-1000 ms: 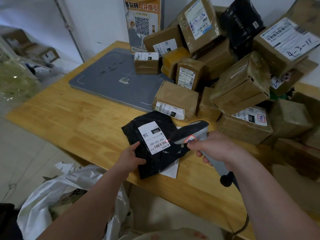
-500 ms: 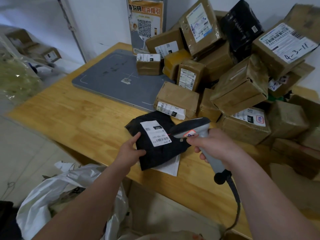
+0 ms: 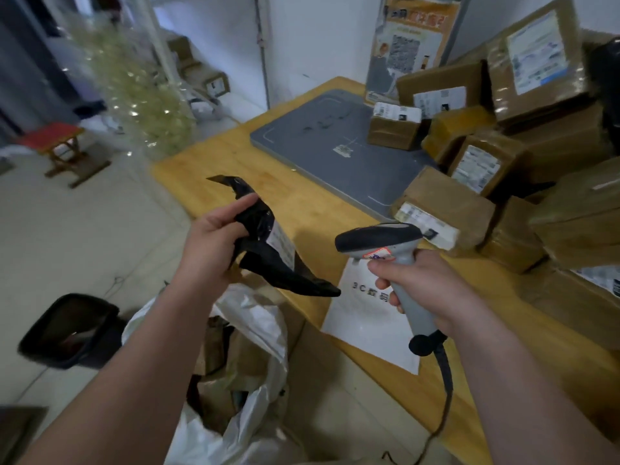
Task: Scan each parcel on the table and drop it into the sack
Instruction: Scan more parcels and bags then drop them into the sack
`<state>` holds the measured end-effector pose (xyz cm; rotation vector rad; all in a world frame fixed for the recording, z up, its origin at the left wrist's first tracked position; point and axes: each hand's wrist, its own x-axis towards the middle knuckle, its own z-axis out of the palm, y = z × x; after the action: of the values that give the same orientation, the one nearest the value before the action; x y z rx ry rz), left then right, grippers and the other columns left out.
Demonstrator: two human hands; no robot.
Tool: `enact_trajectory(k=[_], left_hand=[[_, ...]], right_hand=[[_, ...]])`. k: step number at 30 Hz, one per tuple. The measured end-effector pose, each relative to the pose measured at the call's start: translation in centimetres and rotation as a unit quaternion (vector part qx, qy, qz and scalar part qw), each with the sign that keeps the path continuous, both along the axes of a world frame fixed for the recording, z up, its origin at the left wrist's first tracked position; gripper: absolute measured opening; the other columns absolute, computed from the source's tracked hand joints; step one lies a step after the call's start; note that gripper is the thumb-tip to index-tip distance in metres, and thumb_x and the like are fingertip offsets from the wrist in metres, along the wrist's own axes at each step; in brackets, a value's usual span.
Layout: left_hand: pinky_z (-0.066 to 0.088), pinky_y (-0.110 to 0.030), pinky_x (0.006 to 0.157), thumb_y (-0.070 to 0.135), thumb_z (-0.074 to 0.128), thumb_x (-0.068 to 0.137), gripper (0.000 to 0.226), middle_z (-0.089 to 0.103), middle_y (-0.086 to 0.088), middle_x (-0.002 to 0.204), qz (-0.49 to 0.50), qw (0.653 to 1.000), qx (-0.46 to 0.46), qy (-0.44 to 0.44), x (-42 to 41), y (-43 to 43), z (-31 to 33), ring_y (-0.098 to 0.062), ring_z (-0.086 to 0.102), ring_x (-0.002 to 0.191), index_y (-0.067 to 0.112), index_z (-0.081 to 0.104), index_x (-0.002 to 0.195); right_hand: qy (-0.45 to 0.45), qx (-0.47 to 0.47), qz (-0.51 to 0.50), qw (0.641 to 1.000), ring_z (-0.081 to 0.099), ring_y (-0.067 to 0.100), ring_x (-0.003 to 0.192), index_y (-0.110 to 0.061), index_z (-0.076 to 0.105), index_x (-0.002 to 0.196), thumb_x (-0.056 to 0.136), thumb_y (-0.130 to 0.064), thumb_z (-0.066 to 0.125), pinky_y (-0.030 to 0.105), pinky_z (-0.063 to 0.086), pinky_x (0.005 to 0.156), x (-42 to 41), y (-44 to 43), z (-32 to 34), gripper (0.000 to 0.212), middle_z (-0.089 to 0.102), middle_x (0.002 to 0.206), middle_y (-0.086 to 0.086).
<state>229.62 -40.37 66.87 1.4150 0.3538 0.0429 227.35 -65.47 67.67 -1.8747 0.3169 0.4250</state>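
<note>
Head view
Left hand (image 3: 209, 245): my fingers pinch the black parcel (image 3: 268, 250) at its upper end; it hangs clear of the table (image 3: 235, 162), above the white sack (image 3: 255, 330).
Right hand (image 3: 422, 283): wrapped tight round the scanner (image 3: 382, 241) handle, just right of the parcel.
Boxes (image 3: 443, 209): stacked on the table.

Open sack (image 3: 255, 333) mouth below, unobstructed.
</note>
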Motion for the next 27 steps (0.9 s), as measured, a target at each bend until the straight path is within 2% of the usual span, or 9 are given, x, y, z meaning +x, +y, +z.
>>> enact_trajectory(k=[2, 6, 9, 11, 14, 18, 20, 23, 27], left_hand=[[0.053, -0.019, 0.056, -0.016, 0.040, 0.085, 0.051, 0.073, 0.003, 0.087, 0.043, 0.999, 0.009, 0.010, -0.8, 2.5, -0.1, -0.009, 0.070, 0.070, 0.019, 0.070, 0.108], [0.057, -0.027, 0.065, -0.016, 0.041, 0.085, 0.050, 0.070, -0.009, 0.098, 0.099, 0.992, 0.057, 0.059, -2.7, 7.0, -1.9, -0.024, 0.068, 0.087, 0.021, 0.072, 0.098], [0.057, -0.036, 0.079, -0.016, 0.038, 0.086, 0.049, 0.068, -0.007, 0.094, 0.119, 0.983, 0.091, 0.110, -3.8, 9.9, -5.0, -0.023, 0.065, 0.087, 0.016, 0.071, 0.103], [0.055, -0.039, 0.082, -0.015, 0.038, 0.086, 0.049, 0.068, -0.010, 0.095, 0.122, 0.973, 0.118, 0.154, -4.4, 12.1, -8.1, -0.027, 0.065, 0.087, 0.014, 0.070, 0.108], [0.053, -0.031, 0.067, -0.013, 0.038, 0.084, 0.052, 0.068, -0.014, 0.103, 0.123, 0.953, 0.160, 0.227, -4.8, 14.8, -12.8, -0.029, 0.064, 0.085, 0.022, 0.072, 0.104], [0.039, -0.016, 0.038, -0.015, 0.034, 0.085, 0.054, 0.065, -0.006, 0.085, 0.094, 0.936, 0.167, 0.294, -4.8, 16.6, -17.8, -0.019, 0.052, 0.055, 0.017, 0.070, 0.109], [0.039, -0.017, 0.038, -0.015, 0.033, 0.085, 0.055, 0.062, -0.001, 0.079, 0.083, 0.931, 0.171, 0.312, -4.2, 17.5, -19.7, -0.019, 0.049, 0.050, 0.015, 0.069, 0.113], [0.055, -0.032, 0.061, -0.014, 0.032, 0.085, 0.057, 0.064, -0.004, 0.090, 0.097, 0.931, 0.158, 0.316, -3.6, 19.2, -22.1, -0.024, 0.060, 0.069, 0.016, 0.068, 0.117], [0.053, -0.026, 0.064, -0.010, 0.037, 0.087, 0.054, 0.062, -0.010, 0.117, 0.115, 0.920, 0.185, 0.326, -4.1, 21.0, -25.5, -0.028, 0.062, 0.096, 0.017, 0.066, 0.122]], right_hand=[[0.010, -0.005, 0.044, 0.999, 0.055, 0.016, 0.056, -0.008, 0.068, 0.091, 0.086, -0.024, 0.070, 0.028, 0.044, 0.053, 0.5, 2.1, -0.4, 0.016, 0.065, 0.077, 0.007], [0.026, -0.006, 0.120, 0.992, 0.056, 0.018, 0.058, -0.010, 0.068, 0.090, 0.086, -0.024, 0.070, 0.030, 0.045, 0.054, 1.5, 6.5, -1.9, 0.014, 0.065, 0.076, 0.007], [0.046, -0.015, 0.162, 0.986, 0.056, 0.016, 0.056, -0.006, 0.069, 0.087, 0.085, -0.024, 0.070, 0.030, 0.045, 0.055, 2.3, 9.5, -3.6, 0.017, 0.064, 0.070, 0.004], [0.058, -0.028, 0.184, 0.981, 0.056, 0.015, 0.053, -0.009, 0.067, 0.075, 0.083, -0.026, 0.070, 0.030, 0.046, 0.057, 2.8, 11.4, -4.8, 0.019, 0.062, 0.064, 0.003], [0.077, -0.046, 0.208, 0.974, 0.055, 0.015, 0.053, -0.010, 0.067, 0.075, 0.083, -0.029, 0.070, 0.028, 0.045, 0.056, 3.7, 14.3, -6.8, 0.021, 0.062, 0.065, 0.004], [0.112, -0.060, 0.219, 0.967, 0.056, 0.014, 0.056, -0.008, 0.068, 0.084, 0.085, -0.032, 0.070, 0.026, 0.046, 0.055, 4.7, 17.9, -10.6, 0.024, 0.063, 0.072, 0.004], [0.126, -0.073, 0.218, 0.965, 0.058, 0.014, 0.057, -0.007, 0.069, 0.087, 0.084, -0.035, 0.070, 0.026, 0.047, 0.057, 5.2, 19.5, -12.7, 0.028, 0.064, 0.072, 0.005], [0.149, -0.073, 0.209, 0.964, 0.059, 0.014, 0.056, -0.011, 0.068, 0.083, 0.083, -0.034, 0.070, 0.027, 0.047, 0.056, 5.9, 21.6, -15.4, 0.023, 0.065, 0.071, 0.002], [0.162, -0.081, 0.213, 0.960, 0.058, 0.015, 0.055, -0.010, 0.066, 0.083, 0.083, -0.031, 0.070, 0.026, 0.045, 0.055, 6.5, 23.8, -18.2, 0.022, 0.064, 0.072, 0.001]])
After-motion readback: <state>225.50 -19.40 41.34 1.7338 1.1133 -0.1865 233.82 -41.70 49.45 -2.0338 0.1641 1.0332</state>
